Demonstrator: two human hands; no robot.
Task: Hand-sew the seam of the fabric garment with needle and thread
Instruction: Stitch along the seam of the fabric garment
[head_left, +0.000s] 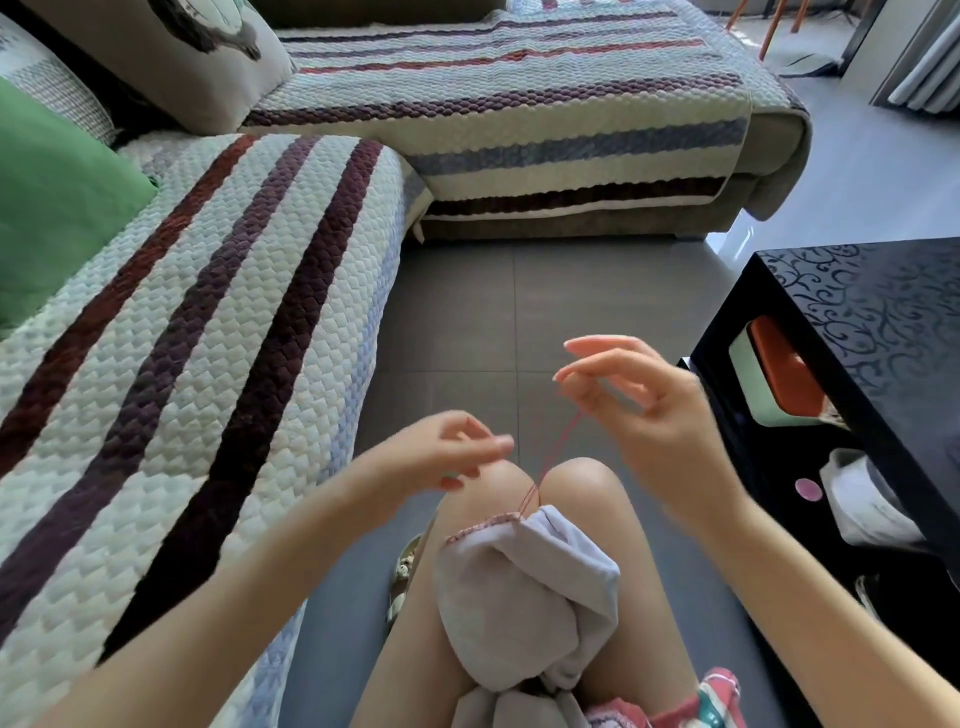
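A pale grey fabric garment (524, 592) lies bunched on my lap, between my knees. A line of red stitches (485, 524) runs along its upper edge. From the seam's right end a red thread (558, 447) rises to my right hand (639, 410), which pinches it between thumb and fingers above my right knee. My left hand (457, 449) hovers over my left knee with fingers curled and its fingertips pinched together on a thread end. The needle is too small to make out.
A striped quilted sofa (197, 364) runs along my left and across the back, with a green cushion (52, 208) on it. A black patterned table (872, 332) stands close on my right. Grey tiled floor (493, 312) lies ahead.
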